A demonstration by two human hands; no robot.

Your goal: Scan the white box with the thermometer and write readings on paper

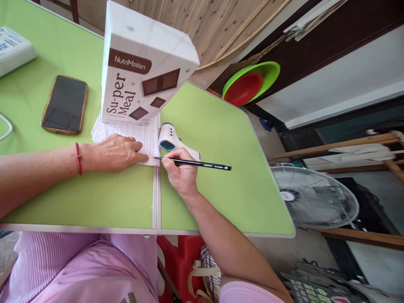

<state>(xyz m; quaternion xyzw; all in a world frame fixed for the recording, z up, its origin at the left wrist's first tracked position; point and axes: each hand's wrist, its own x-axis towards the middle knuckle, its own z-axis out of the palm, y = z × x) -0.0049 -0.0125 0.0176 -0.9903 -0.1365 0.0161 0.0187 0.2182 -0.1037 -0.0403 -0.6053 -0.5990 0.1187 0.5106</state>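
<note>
My right hand (181, 172) pinches a black pencil (208, 164) whose tip meets the right edge of a sheet of paper (148, 141) covered in small writing. Across that sheet lies my left hand (116, 153), palm down, its index finger stretched out close to the pencil tip. A red cord bracelet (78, 159) circles the left wrist. Just beyond my right hand, a white and blue infrared thermometer (176, 143) rests on the green table. On the paper's far part stands a white "NutriMotion Su-per Meal" box (139, 80), upright.
A phone in a brown case (65, 105) lies on the green folding table (126, 202), left of the box. A white device (14, 52) sits at the far left. Beyond the table's right edge are a fan (315, 195) and green and red basins (249, 82). Below is a red stool (181, 261).
</note>
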